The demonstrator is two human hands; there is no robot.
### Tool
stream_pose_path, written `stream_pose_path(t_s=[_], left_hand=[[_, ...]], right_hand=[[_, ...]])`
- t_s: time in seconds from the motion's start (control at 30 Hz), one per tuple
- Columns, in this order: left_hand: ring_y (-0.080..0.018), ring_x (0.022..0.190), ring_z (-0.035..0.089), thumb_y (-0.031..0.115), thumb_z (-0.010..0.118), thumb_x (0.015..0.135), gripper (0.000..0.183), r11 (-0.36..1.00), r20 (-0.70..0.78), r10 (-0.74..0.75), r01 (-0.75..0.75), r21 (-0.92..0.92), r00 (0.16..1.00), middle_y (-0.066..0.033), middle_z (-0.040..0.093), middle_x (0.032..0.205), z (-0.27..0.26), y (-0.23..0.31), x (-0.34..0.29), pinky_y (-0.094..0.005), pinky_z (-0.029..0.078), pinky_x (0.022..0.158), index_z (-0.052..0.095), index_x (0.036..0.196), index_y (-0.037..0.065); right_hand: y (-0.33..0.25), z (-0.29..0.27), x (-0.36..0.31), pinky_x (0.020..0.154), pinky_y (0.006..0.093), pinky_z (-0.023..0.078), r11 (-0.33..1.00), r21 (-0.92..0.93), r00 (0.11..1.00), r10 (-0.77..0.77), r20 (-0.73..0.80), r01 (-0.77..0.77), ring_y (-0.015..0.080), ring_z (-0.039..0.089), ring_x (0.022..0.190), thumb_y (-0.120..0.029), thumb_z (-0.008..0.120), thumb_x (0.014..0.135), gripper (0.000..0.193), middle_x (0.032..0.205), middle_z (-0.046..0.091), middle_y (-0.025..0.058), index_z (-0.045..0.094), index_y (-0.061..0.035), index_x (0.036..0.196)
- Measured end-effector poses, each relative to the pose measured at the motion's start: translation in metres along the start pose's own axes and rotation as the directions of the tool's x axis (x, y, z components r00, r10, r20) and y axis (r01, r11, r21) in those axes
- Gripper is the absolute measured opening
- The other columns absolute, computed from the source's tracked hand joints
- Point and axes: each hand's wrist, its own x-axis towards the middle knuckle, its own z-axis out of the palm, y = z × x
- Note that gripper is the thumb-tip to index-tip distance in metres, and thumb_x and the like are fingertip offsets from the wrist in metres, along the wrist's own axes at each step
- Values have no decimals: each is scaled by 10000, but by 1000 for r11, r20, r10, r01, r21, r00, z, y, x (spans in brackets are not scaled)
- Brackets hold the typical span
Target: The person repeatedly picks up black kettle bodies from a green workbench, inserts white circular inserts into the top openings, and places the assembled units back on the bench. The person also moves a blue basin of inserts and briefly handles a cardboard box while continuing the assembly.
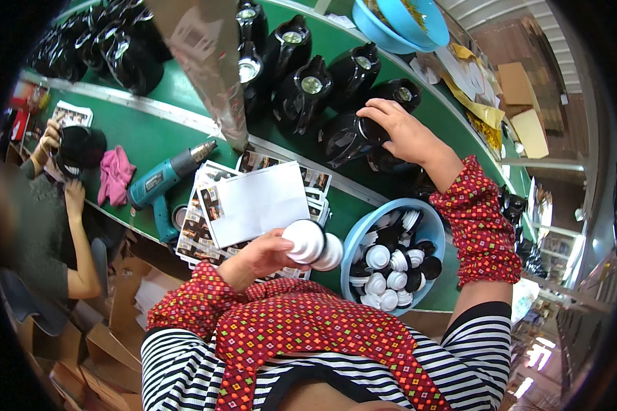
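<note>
My left hand (259, 256) is closed on two round white lids (304, 240) with dark rims, held side by side above the paper stack. Over on the right, my right hand (410, 131) curves its fingers over the top of a glossy black jug (343, 142). That hand hides the mouth of this jug. Several more black jugs (303, 96) stand behind it, some with shiny round openings facing up. Just below my right forearm, a light blue tub (352, 241) holds many white and black lids (389, 279).
White sheets (260, 202) lie on printed cards at the centre. Left of them are a teal heat gun (159, 179) and a pink cloth (115, 175). A brown upright panel (209, 61) rises behind. A co-worker's hand (51, 137) is by a black jug (82, 147) at far left.
</note>
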Motion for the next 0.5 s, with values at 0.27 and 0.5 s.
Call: stream_pose_path(t_s=[0.27, 0.5], left_hand=[[-255, 1081, 724, 323, 798, 822, 740, 989, -97, 142, -144, -19, 985, -142, 722, 1207, -18, -21, -25, -492, 608, 945, 540, 1431, -8], [-268, 1124, 707, 344, 799, 810, 768, 986, -89, 168, -168, 8, 982, -163, 703, 1242, -10, -18, -22, -493, 595, 977, 536, 1418, -44]], right_hand=[[-5, -12, 10, 1126, 417, 476, 995, -90, 994, -31, 105, 41, 363, 520, 1354, 42, 855, 683, 815, 1463, 509, 130, 550, -127, 1419], [-23, -29, 18, 952, 483, 555, 914, -306, 954, 295, 48, -267, 428, 662, 1155, -678, 755, 810, 1001, 1410, 576, 285, 405, -136, 1576]])
